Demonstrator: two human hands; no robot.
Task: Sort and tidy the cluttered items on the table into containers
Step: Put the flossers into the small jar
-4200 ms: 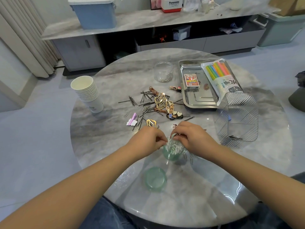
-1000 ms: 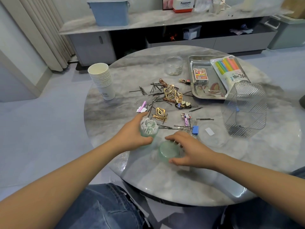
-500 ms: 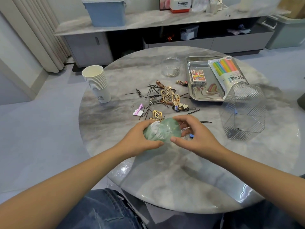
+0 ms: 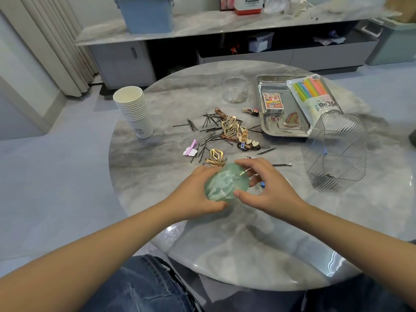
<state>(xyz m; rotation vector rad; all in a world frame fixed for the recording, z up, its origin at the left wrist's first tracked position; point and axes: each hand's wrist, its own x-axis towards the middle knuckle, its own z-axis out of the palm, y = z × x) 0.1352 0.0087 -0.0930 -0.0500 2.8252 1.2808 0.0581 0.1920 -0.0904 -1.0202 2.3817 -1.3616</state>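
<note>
A small green see-through jar (image 4: 216, 190) full of pale clips is tilted above the round marble table (image 4: 247, 244). My left hand (image 4: 193, 197) grips the jar's body from the left. My right hand (image 4: 267, 188) holds its green lid (image 4: 234, 179) between thumb and fingers, over the jar's mouth. Beyond the hands lies a scatter of black bobby pins (image 4: 209, 127), gold hair clips (image 4: 229, 128) and a pink clip (image 4: 191, 148).
A stack of paper cups (image 4: 134, 111) stands at the left. At the back are a clear glass jar (image 4: 235, 88) and a steel tray (image 4: 270, 127) with a card box (image 4: 272, 102) and a straw pack (image 4: 314, 95). A ribbed clear container (image 4: 337, 152) stands right.
Four seconds ago both hands were at the jar on the table with the lid lying nearer me. My right hand then took the lid and brought it onto the lifted jar.
</note>
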